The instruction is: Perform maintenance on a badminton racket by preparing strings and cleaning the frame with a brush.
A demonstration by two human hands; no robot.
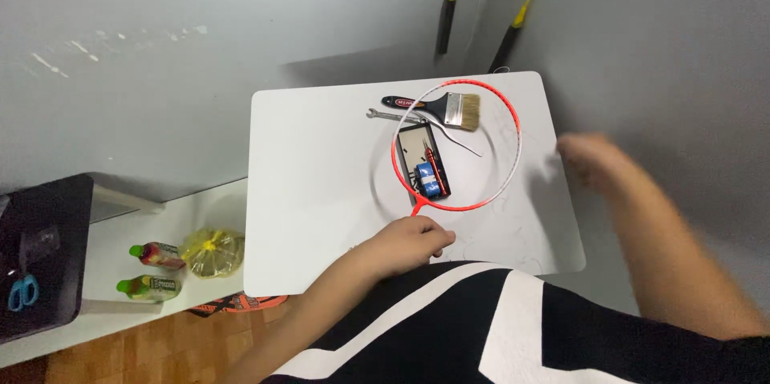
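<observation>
— Racket (pixel 513 123) first: where does it lie?

— Flat on the white bench (pixel 313 191), its red and white hoop around a small black tray (pixel 411 143) with a blue roll (pixel 431 179) and a red pen-like tool (pixel 434 164) in it. The throat points toward the person.

— And the left hand (pixel 411 241)?

— Closed in a loose fist at the near edge of the bench, right where the racket's shaft runs under it. It seems clamped on the shaft, though the fingers hide the grip itself.

— The right hand (pixel 589 158)?

— In the air beside the bench's right edge, near the hoop but apart from it. It is blurred, so I cannot tell whether the fingers are spread or curled.

— What else is on the bench?

— A paintbrush (pixel 449 107) with a black handle lies across the far rim of the hoop, and a small spanner (pixel 385 116) sits just beside it. A thin wire (pixel 463 143) curves inside the hoop.

— Off the bench?

— Two bottles (pixel 152 272) and a yellow bag (pixel 212 251) on a lower shelf to the left.
</observation>
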